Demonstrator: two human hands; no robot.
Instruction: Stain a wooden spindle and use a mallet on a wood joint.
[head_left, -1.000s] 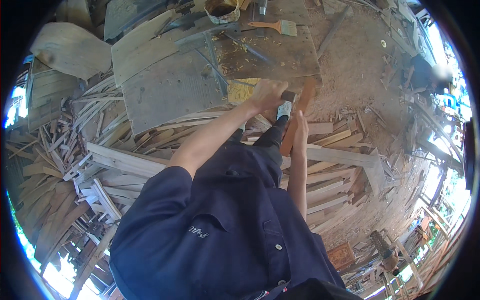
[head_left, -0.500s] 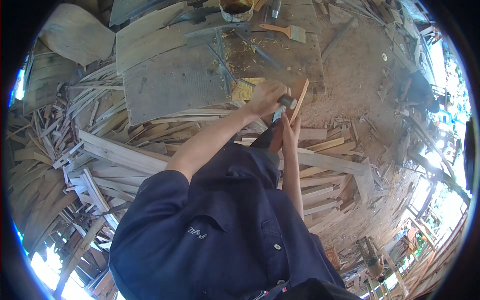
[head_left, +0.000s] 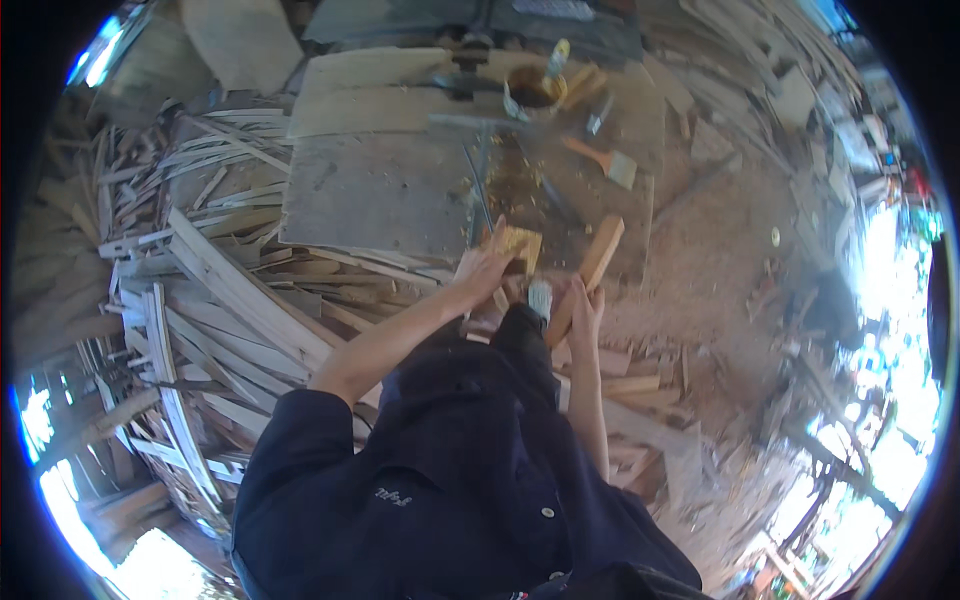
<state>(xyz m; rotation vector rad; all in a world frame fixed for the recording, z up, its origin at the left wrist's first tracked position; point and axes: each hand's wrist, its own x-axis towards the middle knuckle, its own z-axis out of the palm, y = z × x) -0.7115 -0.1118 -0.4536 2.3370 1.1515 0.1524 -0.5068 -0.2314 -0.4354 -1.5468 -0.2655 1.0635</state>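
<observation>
My left hand [head_left: 483, 270] is at the near edge of the board, beside a small yellowish block [head_left: 523, 241]. Its index finger points away from me, close to the near end of a thin dark rod [head_left: 478, 186]. The other fingers are curled, and the dark round end of a tool handle [head_left: 515, 267] shows beside them; blur hides the rest of that tool. In my right hand [head_left: 586, 312] is a reddish-brown strip of wood [head_left: 602, 252], held at a slant with its far end raised. My foot [head_left: 540, 297] shows between the hands.
A wide worn board [head_left: 370, 180] lies ahead, littered with shavings. On it are a flat paintbrush [head_left: 605, 160], a stained pot [head_left: 534, 92] and a small metal-ended tool [head_left: 600, 114]. Heaps of wood offcuts [head_left: 240, 300] crowd the left, with more scraps [head_left: 640, 390] near my right arm.
My left hand has left the wood strip and moved left to the yellowish block. My right hand still holds the strip, now a bit lower in view. The whole view has shifted and turned.
</observation>
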